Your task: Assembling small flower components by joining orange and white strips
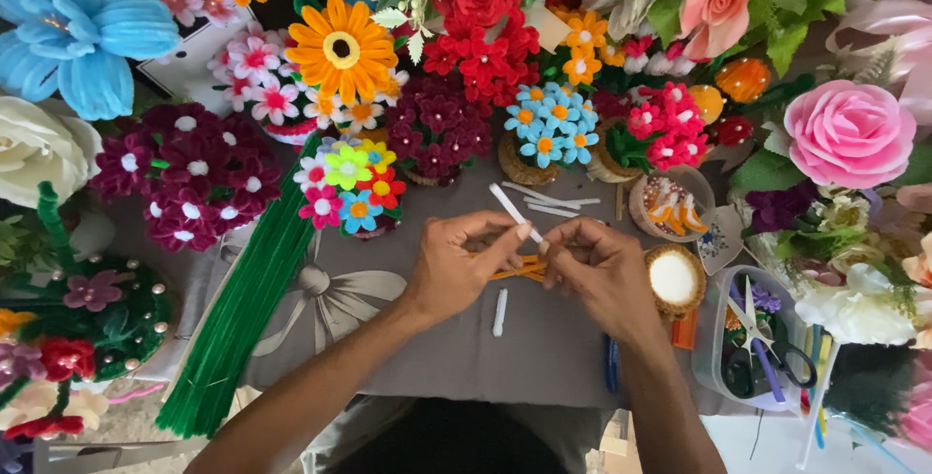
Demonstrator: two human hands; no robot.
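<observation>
We hold orange pipe cleaners (pixel 513 268) mid-desk, our left hand (pixel 454 270) and right hand (pixel 602 270) each in a closed grip on them; a white stem (pixel 513 210) rises from the fingers.

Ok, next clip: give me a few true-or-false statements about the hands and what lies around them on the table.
1. Both hands meet over orange pipe cleaners. True: the left hand and right hand pinch them together.
2. A white stick pokes up between the hands. True.
3. The green stems lie right of the right hand. False: the bundle lies left of the left hand.
4. The scissors lie loose on the cloth. False: they sit in a clear tub at the right.
5. The left hand holds a blue flower. False: it holds the orange pipe cleaners.
</observation>
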